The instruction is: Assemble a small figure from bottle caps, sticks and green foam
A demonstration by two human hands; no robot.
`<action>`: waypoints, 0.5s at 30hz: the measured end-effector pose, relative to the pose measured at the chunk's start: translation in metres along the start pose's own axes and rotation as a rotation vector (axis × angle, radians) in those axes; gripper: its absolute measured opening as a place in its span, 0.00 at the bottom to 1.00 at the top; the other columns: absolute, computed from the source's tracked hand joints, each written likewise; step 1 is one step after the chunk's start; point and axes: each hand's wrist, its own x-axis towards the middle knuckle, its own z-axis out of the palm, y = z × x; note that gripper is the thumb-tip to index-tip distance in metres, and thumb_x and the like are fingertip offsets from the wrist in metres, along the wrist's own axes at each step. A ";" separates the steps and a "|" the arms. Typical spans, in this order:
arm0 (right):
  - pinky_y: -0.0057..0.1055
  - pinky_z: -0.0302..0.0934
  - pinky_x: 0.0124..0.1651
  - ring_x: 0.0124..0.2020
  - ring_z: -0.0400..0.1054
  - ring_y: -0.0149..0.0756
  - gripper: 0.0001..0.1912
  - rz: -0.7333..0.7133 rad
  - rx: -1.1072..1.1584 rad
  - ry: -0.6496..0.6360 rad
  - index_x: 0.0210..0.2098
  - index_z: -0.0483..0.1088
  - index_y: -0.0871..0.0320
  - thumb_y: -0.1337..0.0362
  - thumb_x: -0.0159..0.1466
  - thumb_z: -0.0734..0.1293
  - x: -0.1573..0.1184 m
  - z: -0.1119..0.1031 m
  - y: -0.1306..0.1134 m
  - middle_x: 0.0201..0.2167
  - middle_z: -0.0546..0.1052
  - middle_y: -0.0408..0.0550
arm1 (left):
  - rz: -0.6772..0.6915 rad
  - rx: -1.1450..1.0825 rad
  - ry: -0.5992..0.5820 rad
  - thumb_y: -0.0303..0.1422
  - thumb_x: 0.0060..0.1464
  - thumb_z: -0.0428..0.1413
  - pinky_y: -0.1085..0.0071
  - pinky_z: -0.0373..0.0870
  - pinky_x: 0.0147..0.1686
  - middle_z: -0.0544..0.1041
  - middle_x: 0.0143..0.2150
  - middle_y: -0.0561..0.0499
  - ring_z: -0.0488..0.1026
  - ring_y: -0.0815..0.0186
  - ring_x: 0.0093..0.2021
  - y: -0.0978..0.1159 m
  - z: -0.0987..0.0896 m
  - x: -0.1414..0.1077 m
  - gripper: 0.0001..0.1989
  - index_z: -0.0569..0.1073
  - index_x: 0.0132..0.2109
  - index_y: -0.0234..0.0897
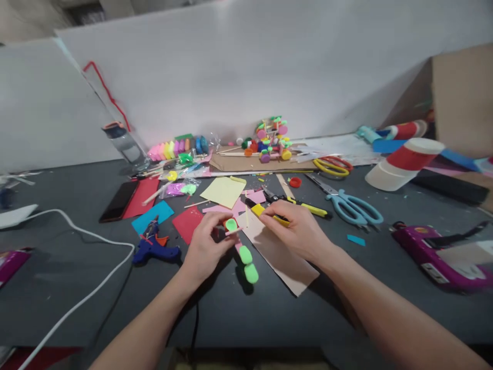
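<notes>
My left hand [206, 244] is closed on a small craft piece [245, 256] with light green round pads and a pink strip; a thin stick pokes out by the fingertips. Two of the green pads hang toward the front, over the dark table. To the right, my right hand [296, 228] is wrapped round a yellow utility knife [258, 209], its dark end pointing left toward the craft piece. Beneath the hands lies a brown cardboard piece [285, 257]. Behind them are yellow sticky notes [224, 191] and pliers [316, 209] with yellow-black handles.
A blue glue gun [156, 246] lies left, near a phone [120, 200] and a water bottle [127, 146]. Blue scissors [352, 205], a red-and-white cup [404, 164] and a purple device [435, 257] are right. A colorful model [273, 139] stands at the back.
</notes>
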 end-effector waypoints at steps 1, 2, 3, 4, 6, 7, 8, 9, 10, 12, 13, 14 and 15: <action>0.37 0.69 0.44 0.39 0.72 0.33 0.12 -0.010 0.012 -0.019 0.42 0.72 0.60 0.56 0.69 0.65 -0.001 0.000 -0.001 0.40 0.76 0.46 | 0.011 0.003 0.049 0.30 0.53 0.63 0.65 0.73 0.42 0.74 0.51 0.48 0.73 0.62 0.44 -0.001 -0.001 0.001 0.16 0.75 0.50 0.40; 0.38 0.70 0.45 0.41 0.72 0.34 0.13 -0.025 0.027 -0.046 0.45 0.72 0.60 0.57 0.69 0.65 -0.002 0.001 -0.003 0.42 0.76 0.47 | 0.017 0.008 0.101 0.31 0.54 0.62 0.65 0.73 0.42 0.74 0.50 0.47 0.73 0.62 0.44 -0.003 -0.002 0.002 0.16 0.75 0.50 0.39; 0.39 0.70 0.46 0.43 0.73 0.35 0.13 -0.039 0.040 -0.070 0.47 0.71 0.60 0.57 0.69 0.65 -0.003 0.002 -0.005 0.45 0.76 0.48 | 0.019 0.014 0.158 0.32 0.54 0.63 0.63 0.73 0.42 0.73 0.50 0.47 0.73 0.62 0.44 -0.004 -0.002 0.003 0.15 0.74 0.50 0.38; 0.41 0.70 0.48 0.45 0.73 0.37 0.14 -0.052 0.049 -0.097 0.49 0.71 0.59 0.57 0.69 0.65 -0.003 0.003 -0.008 0.47 0.76 0.49 | 0.017 0.016 0.208 0.33 0.56 0.62 0.62 0.74 0.43 0.73 0.51 0.46 0.73 0.61 0.45 -0.006 -0.003 0.004 0.15 0.74 0.50 0.36; 0.44 0.69 0.51 0.49 0.72 0.40 0.17 -0.074 0.054 -0.144 0.53 0.69 0.58 0.57 0.69 0.66 -0.005 0.007 -0.016 0.52 0.74 0.51 | 0.009 0.004 0.293 0.36 0.61 0.58 0.58 0.75 0.45 0.74 0.53 0.45 0.74 0.60 0.47 -0.010 -0.004 0.006 0.15 0.72 0.53 0.35; 0.45 0.69 0.52 0.50 0.71 0.41 0.18 -0.078 0.046 -0.157 0.54 0.68 0.58 0.57 0.68 0.66 -0.006 0.011 -0.020 0.53 0.73 0.52 | 0.001 -0.012 0.322 0.37 0.62 0.57 0.57 0.75 0.46 0.74 0.53 0.44 0.74 0.59 0.48 -0.012 -0.005 0.006 0.16 0.71 0.54 0.35; 0.46 0.69 0.52 0.51 0.71 0.42 0.19 -0.074 0.034 -0.164 0.55 0.68 0.58 0.57 0.68 0.66 -0.007 0.015 -0.023 0.54 0.72 0.52 | -0.008 -0.033 0.340 0.37 0.62 0.57 0.57 0.76 0.46 0.74 0.54 0.44 0.75 0.59 0.48 -0.014 -0.005 0.007 0.17 0.71 0.55 0.35; 0.46 0.69 0.52 0.51 0.71 0.42 0.19 -0.062 0.018 -0.163 0.55 0.68 0.58 0.57 0.68 0.66 -0.007 0.020 -0.026 0.54 0.72 0.52 | -0.019 -0.053 0.354 0.37 0.62 0.56 0.56 0.76 0.46 0.74 0.53 0.44 0.75 0.59 0.48 -0.016 -0.005 0.007 0.17 0.71 0.55 0.35; 0.46 0.69 0.52 0.51 0.71 0.42 0.18 -0.040 -0.003 -0.148 0.55 0.68 0.58 0.57 0.68 0.66 -0.007 0.025 -0.028 0.54 0.72 0.52 | -0.026 -0.073 0.363 0.38 0.62 0.56 0.56 0.76 0.46 0.74 0.53 0.44 0.75 0.59 0.48 -0.018 -0.004 0.008 0.17 0.71 0.56 0.35; 0.45 0.69 0.51 0.50 0.71 0.41 0.18 -0.001 -0.035 -0.129 0.54 0.68 0.58 0.57 0.69 0.66 -0.007 0.034 -0.030 0.53 0.73 0.52 | -0.036 -0.114 0.368 0.38 0.63 0.56 0.56 0.76 0.46 0.74 0.54 0.44 0.75 0.59 0.48 -0.020 -0.002 0.009 0.18 0.71 0.56 0.35; 0.45 0.69 0.51 0.49 0.71 0.41 0.18 0.014 -0.046 -0.123 0.54 0.68 0.58 0.57 0.69 0.66 -0.006 0.037 -0.030 0.53 0.73 0.52 | -0.037 -0.133 0.365 0.38 0.63 0.56 0.56 0.76 0.46 0.74 0.54 0.44 0.75 0.59 0.48 -0.021 -0.002 0.010 0.18 0.70 0.56 0.35; 0.44 0.69 0.50 0.49 0.71 0.40 0.18 0.027 -0.052 -0.118 0.54 0.68 0.59 0.57 0.69 0.66 -0.006 0.040 -0.029 0.53 0.73 0.52 | -0.037 -0.151 0.360 0.38 0.62 0.56 0.56 0.76 0.46 0.74 0.54 0.44 0.75 0.59 0.48 -0.021 -0.001 0.010 0.18 0.70 0.56 0.35; 0.44 0.70 0.50 0.49 0.71 0.40 0.17 0.038 -0.053 -0.112 0.54 0.69 0.59 0.57 0.69 0.66 -0.005 0.042 -0.028 0.52 0.73 0.52 | -0.034 -0.168 0.351 0.37 0.62 0.56 0.56 0.76 0.46 0.74 0.54 0.43 0.75 0.58 0.49 -0.022 0.000 0.011 0.18 0.70 0.56 0.35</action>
